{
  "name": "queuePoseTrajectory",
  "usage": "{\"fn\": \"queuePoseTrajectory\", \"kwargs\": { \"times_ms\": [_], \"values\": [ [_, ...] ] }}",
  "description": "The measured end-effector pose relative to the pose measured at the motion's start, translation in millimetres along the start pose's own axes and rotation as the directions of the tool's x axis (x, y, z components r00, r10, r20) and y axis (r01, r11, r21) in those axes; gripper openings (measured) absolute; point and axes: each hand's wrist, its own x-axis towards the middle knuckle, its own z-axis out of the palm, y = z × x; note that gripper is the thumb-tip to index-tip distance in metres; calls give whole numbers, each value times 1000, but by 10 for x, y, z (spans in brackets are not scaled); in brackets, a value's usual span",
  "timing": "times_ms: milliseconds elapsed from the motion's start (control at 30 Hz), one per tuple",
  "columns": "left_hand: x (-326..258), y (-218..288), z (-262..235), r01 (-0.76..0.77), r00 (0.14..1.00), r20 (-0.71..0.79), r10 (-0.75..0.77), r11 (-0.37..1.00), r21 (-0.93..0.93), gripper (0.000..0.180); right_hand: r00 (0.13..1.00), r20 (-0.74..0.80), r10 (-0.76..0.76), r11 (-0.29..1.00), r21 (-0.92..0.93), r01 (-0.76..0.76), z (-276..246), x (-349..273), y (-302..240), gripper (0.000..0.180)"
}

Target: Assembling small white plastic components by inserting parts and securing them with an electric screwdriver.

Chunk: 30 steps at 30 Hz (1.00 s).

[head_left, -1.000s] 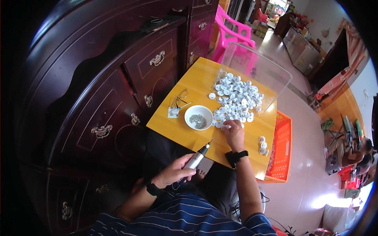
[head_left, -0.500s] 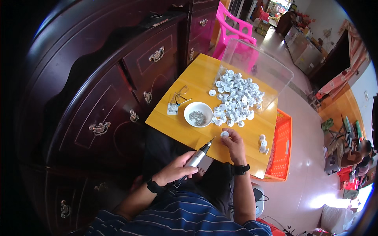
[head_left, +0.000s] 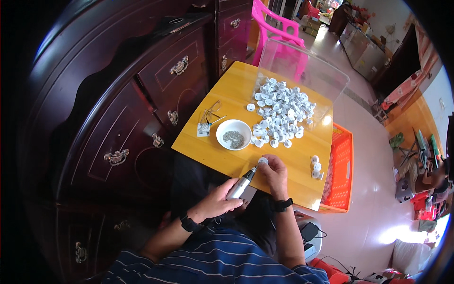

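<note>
My left hand [head_left: 218, 200] is closed around an electric screwdriver [head_left: 240, 186] with a silver body and black nose. Its tip points up and right, meeting or nearly meeting a small white round plastic part [head_left: 263, 161]. That part is pinched between the fingertips of my right hand [head_left: 275, 174], over the near edge of the yellow table [head_left: 227, 164]. Just beyond stands a white bowl [head_left: 248, 129] with small metal screws [head_left: 233, 138] in its bottom. A large pile of similar white parts [head_left: 283, 106] lies behind it, partly inside a clear plastic bin [head_left: 326, 67] tipped on its side.
Several white parts [head_left: 316, 166] sit near the table's right edge. Glasses [head_left: 211, 111] lie left of the bowl. An orange crate [head_left: 341, 175] stands right of the table, a pink chair [head_left: 279, 33] behind, dark drawers [head_left: 113, 137] at left. Another person [head_left: 428, 182] sits far right.
My right hand has brought the white part left to the screwdriver's tip, which was apart from it before. The whole view has shifted slightly.
</note>
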Motion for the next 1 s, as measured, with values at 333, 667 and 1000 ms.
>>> {"fn": "queuePoseTrajectory", "kwargs": {
  "times_ms": [333,667,1000],
  "values": [
    [30,44,0,1,1000,-20,1,997,81,64,998,-22,65,996,-57,-66,36,-42,-88,26],
    [31,-6,-26,-6,1000,-1,6,997,73,64,998,-42,42,994,-102,-46,43,-23,-11,26],
    [26,7,-20,15,1000,0,-15,999,34,64,997,-47,-62,984,-172,53,2,23,174,26]
  ]
}}
